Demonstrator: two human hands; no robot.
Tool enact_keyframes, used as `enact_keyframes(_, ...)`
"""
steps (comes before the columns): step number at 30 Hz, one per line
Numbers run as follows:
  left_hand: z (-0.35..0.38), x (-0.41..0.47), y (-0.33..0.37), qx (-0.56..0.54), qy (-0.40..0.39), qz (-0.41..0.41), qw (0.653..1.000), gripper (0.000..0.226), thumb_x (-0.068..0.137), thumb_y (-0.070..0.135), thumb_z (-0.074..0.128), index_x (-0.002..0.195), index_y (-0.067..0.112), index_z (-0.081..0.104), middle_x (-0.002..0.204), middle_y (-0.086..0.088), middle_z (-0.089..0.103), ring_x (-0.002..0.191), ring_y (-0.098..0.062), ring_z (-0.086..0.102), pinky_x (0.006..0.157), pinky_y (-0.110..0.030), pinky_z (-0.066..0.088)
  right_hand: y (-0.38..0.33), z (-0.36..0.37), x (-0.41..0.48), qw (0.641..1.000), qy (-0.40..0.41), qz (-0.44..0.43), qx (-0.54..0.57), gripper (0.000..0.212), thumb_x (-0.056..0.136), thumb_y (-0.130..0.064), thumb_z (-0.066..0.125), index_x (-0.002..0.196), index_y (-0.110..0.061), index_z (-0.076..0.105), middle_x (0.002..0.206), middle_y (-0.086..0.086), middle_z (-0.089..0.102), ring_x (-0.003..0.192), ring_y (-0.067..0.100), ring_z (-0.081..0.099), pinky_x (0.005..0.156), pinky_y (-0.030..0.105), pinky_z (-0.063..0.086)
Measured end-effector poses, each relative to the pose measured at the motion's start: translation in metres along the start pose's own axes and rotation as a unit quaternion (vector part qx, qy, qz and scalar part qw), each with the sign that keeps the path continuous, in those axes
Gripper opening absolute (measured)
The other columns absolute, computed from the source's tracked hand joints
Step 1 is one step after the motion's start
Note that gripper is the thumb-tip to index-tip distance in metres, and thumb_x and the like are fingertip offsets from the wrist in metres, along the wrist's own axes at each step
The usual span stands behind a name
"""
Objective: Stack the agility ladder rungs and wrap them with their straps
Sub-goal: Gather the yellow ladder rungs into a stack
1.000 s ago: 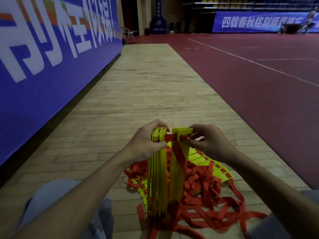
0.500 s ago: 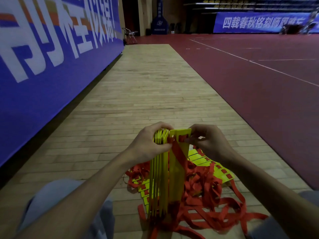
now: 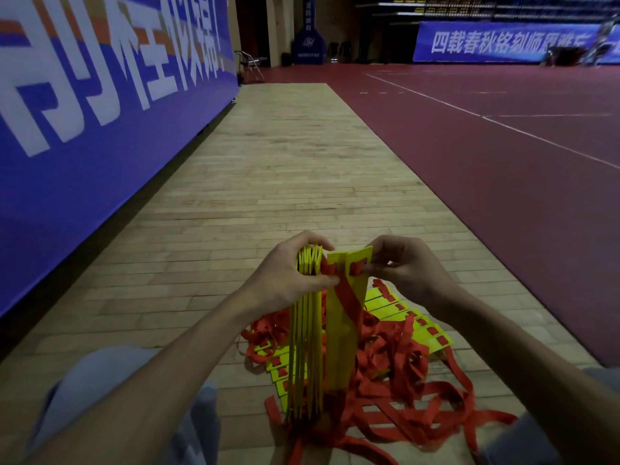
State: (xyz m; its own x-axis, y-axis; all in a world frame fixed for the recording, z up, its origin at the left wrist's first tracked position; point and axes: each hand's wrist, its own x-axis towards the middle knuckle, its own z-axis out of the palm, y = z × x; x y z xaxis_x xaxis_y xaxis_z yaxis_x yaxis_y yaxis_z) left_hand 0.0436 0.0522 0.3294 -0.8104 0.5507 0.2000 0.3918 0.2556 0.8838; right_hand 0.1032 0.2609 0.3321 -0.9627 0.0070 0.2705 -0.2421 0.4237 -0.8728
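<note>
A bundle of yellow rungs [image 3: 307, 347] stands on end on the wooden floor. My left hand [image 3: 288, 273] grips the bundle's top end. Just right of it, one more yellow rung [image 3: 344, 330] stands upright with a red strap [image 3: 349, 300] running across its face. My right hand [image 3: 407, 266] pinches that rung's top right corner by the strap slot. Several more yellow rungs [image 3: 416, 318] lie flat on the floor behind, tangled in loose red straps [image 3: 416, 407].
I sit on a strip of wooden floor [image 3: 268, 182] with my knees either side of the pile. A blue banner wall [image 3: 84, 122] runs along the left. Red court flooring [image 3: 503, 146] lies to the right. A folding chair [image 3: 251, 63] stands far ahead.
The single rung in my right hand has drawn slightly apart from the bundle's top. Both hands keep their hold.
</note>
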Motion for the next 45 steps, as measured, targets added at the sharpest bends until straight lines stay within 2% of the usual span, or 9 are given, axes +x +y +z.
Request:
enact_keyframes(8,-0.001,-0.003,0.001,0.012,-0.019,0.022,1.0,0.033,0.078,0.01,0.081,0.102,0.026,0.064,0.09,-0.006,0.066,0.079,-0.023,0.066,0.074,-0.039,0.056,-0.002,0.005,0.0,0.999,-0.043,-0.011,0.012,0.027,0.08,0.012,0.069,0.072,-0.013,0.061,0.066,-0.009,0.062,0.061,-0.004,0.056,0.061,0.011,0.044)
enact_keyframes(11,-0.001,-0.003,0.0,0.039,-0.001,0.04,0.998,0.032,0.08,0.007,0.077,0.098,0.029,0.064,0.089,-0.007,0.066,0.079,-0.027,0.066,0.071,-0.04,0.056,-0.003,0.004,-0.001,0.998,-0.058,-0.013,0.007,0.013,0.084,0.008,0.068,0.082,-0.004,0.065,0.075,0.0,0.068,0.069,0.0,0.062,0.066,0.014,0.047)
enact_keyframes(17,0.0,0.001,-0.003,0.067,0.03,0.048,0.996,0.033,0.078,0.006,0.074,0.097,0.031,0.062,0.086,-0.005,0.065,0.077,-0.023,0.064,0.071,-0.043,0.055,-0.012,0.012,-0.005,0.999,-0.027,-0.016,-0.023,0.034,0.067,-0.042,0.077,0.084,-0.015,0.066,0.084,0.0,0.07,0.078,0.018,0.067,0.067,0.035,0.053)
enact_keyframes(20,-0.001,0.0,-0.001,0.058,-0.014,0.058,0.997,0.031,0.082,0.005,0.072,0.097,0.031,0.065,0.086,-0.008,0.065,0.076,-0.025,0.064,0.069,-0.039,0.053,-0.009,0.01,-0.001,0.999,-0.008,-0.048,-0.022,0.018,0.076,-0.024,0.078,0.078,-0.011,0.065,0.073,0.001,0.07,0.065,0.008,0.062,0.059,0.021,0.046)
enact_keyframes(25,-0.001,-0.001,0.001,0.061,-0.024,0.055,0.996,0.04,0.084,-0.002,0.067,0.089,0.039,0.067,0.079,0.021,0.063,0.074,0.003,0.058,0.07,-0.013,0.045,-0.009,-0.003,0.0,0.996,-0.072,-0.051,0.011,0.007,0.084,-0.001,0.07,0.082,0.001,0.064,0.076,0.019,0.066,0.071,0.016,0.059,0.065,0.024,0.044)
enact_keyframes(30,0.0,-0.001,0.003,0.075,0.013,0.053,0.996,0.042,0.078,-0.006,0.066,0.08,0.036,0.065,0.092,0.003,0.06,0.083,0.004,0.054,0.075,-0.01,0.041,-0.008,0.001,-0.001,0.989,-0.122,-0.015,0.08,0.009,0.082,-0.007,0.069,0.086,0.0,0.065,0.074,0.01,0.065,0.067,0.006,0.057,0.062,0.017,0.043)
enact_keyframes(37,-0.007,-0.004,0.006,0.043,-0.056,0.041,0.997,0.037,0.069,0.003,0.07,0.076,0.039,0.064,0.099,-0.001,0.059,0.093,-0.013,0.059,0.078,-0.026,0.05,0.0,0.02,0.001,0.999,0.008,0.039,0.007,0.029,0.067,-0.038,0.079,0.067,-0.012,0.066,0.059,-0.002,0.065,0.056,0.01,0.058,0.055,0.031,0.047)
enact_keyframes(42,-0.001,-0.005,0.006,0.068,-0.086,0.049,0.993,0.035,0.067,0.01,0.072,0.085,0.036,0.057,0.101,0.004,0.052,0.09,-0.001,0.053,0.073,-0.013,0.044,-0.002,0.03,-0.004,0.998,-0.022,0.054,-0.009,0.025,0.09,-0.02,0.07,0.078,0.002,0.067,0.069,0.015,0.067,0.063,0.02,0.06,0.061,0.041,0.05)
enact_keyframes(45,0.0,-0.002,0.001,0.086,-0.027,0.039,0.995,0.038,0.081,0.006,0.073,0.086,0.038,0.053,0.101,0.009,0.048,0.088,0.002,0.049,0.071,-0.009,0.041,-0.007,0.02,-0.006,0.99,-0.037,0.116,0.072,0.022,0.097,-0.013,0.058,0.095,0.007,0.066,0.092,0.028,0.07,0.087,0.037,0.07,0.084,0.051,0.056)
